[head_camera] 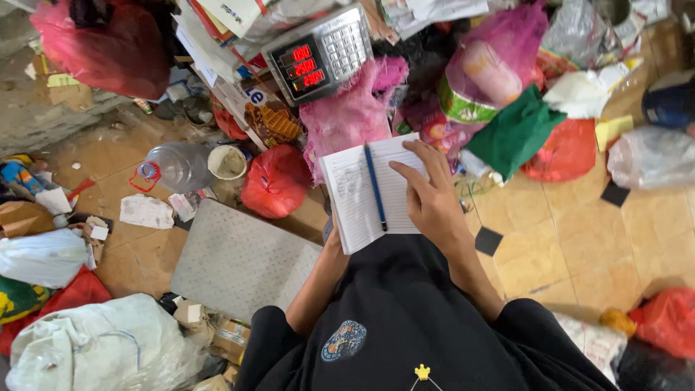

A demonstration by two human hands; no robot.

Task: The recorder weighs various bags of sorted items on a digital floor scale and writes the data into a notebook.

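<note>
Notebook point(365, 190): open, lined pages up, held level over the lap. Left hand point(331, 235) mostly hidden beneath, seemingly propping it; grip cannot be told. Right hand point(432, 197) flat, fingers spread, pinning the page. Blue pen point(376, 186) lies loose along the fold. Grey scale display point(318, 54) with red digits above; metal platform point(239, 257) on floor; red bag point(275, 181), pink sack point(352, 108) nearby.

Grey scale display point(318, 54), red digits, top centre; printed carton point(264, 116) below.

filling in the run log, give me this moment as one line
right hand: flat on open lined paper notebook | blue pen: lying on page | left hand: hidden under notebook
</note>
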